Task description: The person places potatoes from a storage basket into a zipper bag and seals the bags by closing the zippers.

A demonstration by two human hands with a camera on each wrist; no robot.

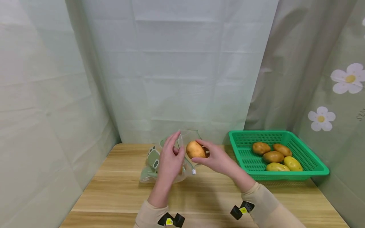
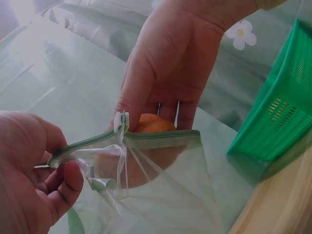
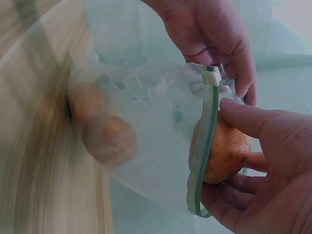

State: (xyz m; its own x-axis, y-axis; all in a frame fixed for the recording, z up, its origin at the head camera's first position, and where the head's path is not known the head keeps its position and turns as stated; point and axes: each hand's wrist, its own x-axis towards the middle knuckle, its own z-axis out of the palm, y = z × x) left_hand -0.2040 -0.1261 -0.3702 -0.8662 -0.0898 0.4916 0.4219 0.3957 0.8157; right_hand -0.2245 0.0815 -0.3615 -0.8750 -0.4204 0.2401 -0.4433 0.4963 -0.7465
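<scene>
1. Head view: the potato (image 1: 195,149) is held by the right hand (image 1: 217,158) at the mouth of the bag (image 1: 153,157); in both wrist views, part of it is seen through the plastic, inside the mouth.
2. The potato is clasped between the thumb and fingers of the right hand, around its outer end. Firmness and a modest weight may be expected, with a smooth skin that could roll or slip under a light touch. It is best taken by its broad sides, with the end towards the bag left free.
3. The bag's rim (image 2: 165,140) is pinched at one edge by the left hand (image 1: 172,160), beside the slider (image 2: 121,122).
4. Thin, limp plastic is shown, wrinkled near the slider; it is judged light and easily creased. A better hold should be given by the green rim, which appears stiffer than the walls.
5. Two potatoes (image 3: 109,139) are seen, blurred, in the bag's lower end, by the table (image 1: 114,190). A pull on the rim is likely to be felt from their weight.
6. Five potatoes (image 1: 272,157) are held in the green basket (image 1: 246,158), to the right.
</scene>
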